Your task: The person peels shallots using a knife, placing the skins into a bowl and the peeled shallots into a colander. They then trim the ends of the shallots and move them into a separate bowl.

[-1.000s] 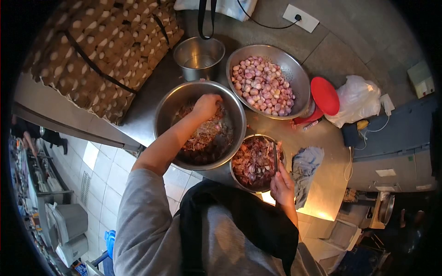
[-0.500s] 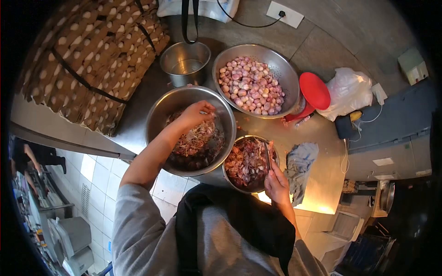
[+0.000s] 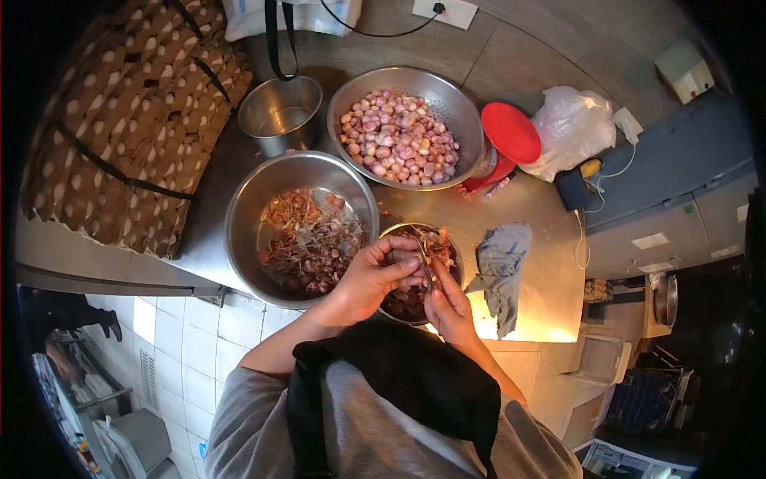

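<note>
My left hand [image 3: 371, 279] is closed in a pinch on a small shallot [image 3: 416, 275], largely covered by the fingers. Gripped in my right hand [image 3: 452, 313] is a small knife [image 3: 426, 262], its blade against the shallot. Both hands meet over a smaller bowl [image 3: 399, 313] of reddish skins, partly hidden beneath them. To the left, a wide steel bowl [image 3: 236, 254] holds unpeeled shallots [image 3: 323, 267] with dry roots and skins. Behind it stands a steel colander [image 3: 471, 112] heaped with peeled pinkish shallots [image 3: 399, 140].
A steel pot [image 3: 281, 116] stands behind the wide bowl. Stacked egg trays [image 3: 128, 120] rise at the left. A grey cloth [image 3: 504, 271] lies right of the small bowl. Farther back are a red lid [image 3: 511, 133] and a white plastic bag [image 3: 570, 132].
My left hand has come out of the wide bowl to the right and now meets my right hand over the smaller bowl, holding a shallot against the knife. The view has shifted slightly.
</note>
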Available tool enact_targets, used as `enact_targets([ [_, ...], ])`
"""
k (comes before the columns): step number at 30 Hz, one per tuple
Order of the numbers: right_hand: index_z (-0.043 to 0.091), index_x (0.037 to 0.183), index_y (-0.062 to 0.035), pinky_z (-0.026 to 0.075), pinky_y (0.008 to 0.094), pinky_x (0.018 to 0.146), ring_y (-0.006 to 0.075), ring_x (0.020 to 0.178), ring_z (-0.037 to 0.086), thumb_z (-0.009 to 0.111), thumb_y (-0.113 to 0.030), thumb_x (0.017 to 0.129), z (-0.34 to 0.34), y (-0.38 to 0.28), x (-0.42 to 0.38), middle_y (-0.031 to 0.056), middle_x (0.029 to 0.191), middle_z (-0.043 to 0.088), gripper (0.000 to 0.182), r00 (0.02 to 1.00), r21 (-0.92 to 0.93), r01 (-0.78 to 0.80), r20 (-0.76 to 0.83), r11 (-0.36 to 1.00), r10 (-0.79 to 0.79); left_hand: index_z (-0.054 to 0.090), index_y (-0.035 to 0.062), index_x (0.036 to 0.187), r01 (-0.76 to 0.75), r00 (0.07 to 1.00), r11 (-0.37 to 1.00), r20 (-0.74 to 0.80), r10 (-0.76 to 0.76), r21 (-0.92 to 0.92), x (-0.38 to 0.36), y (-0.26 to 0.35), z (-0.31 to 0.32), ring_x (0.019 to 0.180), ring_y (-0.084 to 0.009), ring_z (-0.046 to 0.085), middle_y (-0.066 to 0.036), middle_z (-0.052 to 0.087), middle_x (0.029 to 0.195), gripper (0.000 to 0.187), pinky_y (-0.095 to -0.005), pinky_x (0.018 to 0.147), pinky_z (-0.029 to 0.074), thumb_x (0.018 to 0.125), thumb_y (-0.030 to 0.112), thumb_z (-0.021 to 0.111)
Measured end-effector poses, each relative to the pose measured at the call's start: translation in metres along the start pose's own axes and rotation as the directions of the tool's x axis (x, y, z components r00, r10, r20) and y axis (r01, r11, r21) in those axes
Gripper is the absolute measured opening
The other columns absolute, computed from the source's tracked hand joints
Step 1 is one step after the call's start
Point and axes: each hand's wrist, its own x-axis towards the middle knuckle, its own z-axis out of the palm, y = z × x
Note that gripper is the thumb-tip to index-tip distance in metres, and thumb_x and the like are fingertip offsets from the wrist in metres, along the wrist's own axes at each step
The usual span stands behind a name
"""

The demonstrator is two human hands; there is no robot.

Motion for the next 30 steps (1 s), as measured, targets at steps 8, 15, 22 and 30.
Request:
enact_targets([
  [8, 0.032, 0.126, -0.0045, 0.028, 0.0150, 0.049, 0.0029, 0.057, 0.036, 0.046, -0.012, 0.088, -0.002, 0.016, 0.006, -0.0024, 0.081, 0.046, 0.041, 0.957, -0.338, 0.239, -0.077, 0.910, -0.280, 0.054, 0.0022, 0.086, -0.263, 0.943, 0.894, -0.097, 0.317, 0.362, -0.003, -0.022, 0.010, 0.077, -0.0082, 0.054, -0.003, 0.057, 0.081, 0.011, -0.0225, 0.067, 0.046, 0.077, -0.001, 0.060],
  [15, 0.036, 0.116, -0.0068, 0.024, 0.0167, 0.043, 0.0027, 0.050, 0.032, 0.044, -0.013, 0.089, 0.010, -0.006, 0.009, -0.0027, 0.073, 0.042, 0.029, 0.994, 0.060, 0.062, -0.095, 0.996, -0.056, 0.056, 0.0016, 0.084, -0.314, 0.907, 0.745, -0.047, 0.419, 0.589, -0.002, -0.036, 0.003, 0.078, -0.0071, 0.053, -0.003, 0.058, 0.084, 0.010, -0.0212, 0.071, 0.045, 0.076, -0.001, 0.061],
  [22, 0.035, 0.113, -0.0081, 0.023, 0.0178, 0.039, 0.0047, 0.044, 0.030, 0.042, -0.017, 0.090, 0.007, -0.015, 0.009, -0.0025, 0.060, 0.036, 0.026, 0.994, 0.118, -0.046, -0.092, 0.992, 0.057, 0.058, -0.0014, 0.097, -0.279, 0.919, 0.824, -0.112, 0.379, 0.492, 0.000, -0.035, 0.007, 0.083, -0.0079, 0.053, -0.006, 0.059, 0.091, 0.020, -0.0214, 0.074, 0.043, 0.078, 0.005, 0.060],
  [30, 0.035, 0.114, -0.0104, 0.022, 0.0177, 0.038, 0.0045, 0.044, 0.030, 0.042, -0.020, 0.090, -0.005, -0.016, 0.013, -0.0035, 0.056, 0.034, 0.027, 0.984, 0.076, -0.062, -0.161, 0.995, 0.074, 0.053, 0.0016, 0.108, -0.132, 0.987, 0.964, -0.058, 0.149, 0.231, -0.001, -0.024, 0.009, 0.089, -0.0089, 0.053, -0.005, 0.056, 0.098, 0.027, -0.0237, 0.076, 0.046, 0.082, 0.006, 0.056],
])
